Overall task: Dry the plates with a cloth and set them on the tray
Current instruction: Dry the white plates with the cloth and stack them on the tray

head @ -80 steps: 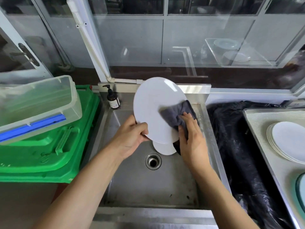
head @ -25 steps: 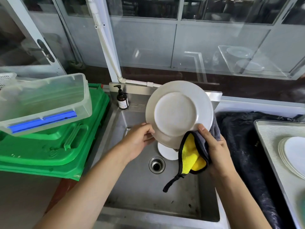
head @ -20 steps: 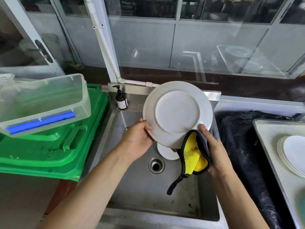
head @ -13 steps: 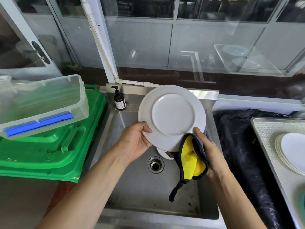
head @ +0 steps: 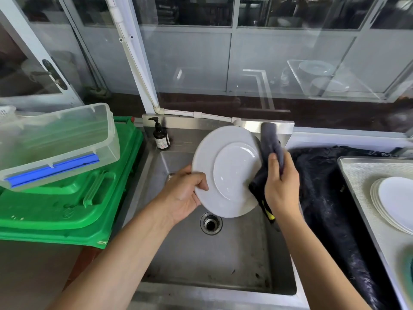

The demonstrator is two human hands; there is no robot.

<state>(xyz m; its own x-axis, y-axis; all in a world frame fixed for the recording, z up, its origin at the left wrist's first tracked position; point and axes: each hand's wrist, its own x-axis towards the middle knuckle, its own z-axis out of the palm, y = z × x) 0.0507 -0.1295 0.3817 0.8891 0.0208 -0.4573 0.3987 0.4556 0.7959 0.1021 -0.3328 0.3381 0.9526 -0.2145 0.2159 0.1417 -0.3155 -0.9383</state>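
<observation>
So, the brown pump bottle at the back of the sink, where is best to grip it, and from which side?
Grip the pump bottle round its straight body, below the narrow pump head, coming from the front. It stands upright against the sink back wall, so the rear is closed.

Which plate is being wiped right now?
The white plate held up over the sink, with the grey cloth on its edge. The other plates lie stacked on the tray.

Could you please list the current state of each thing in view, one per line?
Plate: tilted above the sink, underside showing.
Cloth: pressed against plate's right edge.
Left hand: grips plate rim.
Right hand: holds cloth.
Plate stack: resting on tray.
Soap bottle: upright.
</observation>
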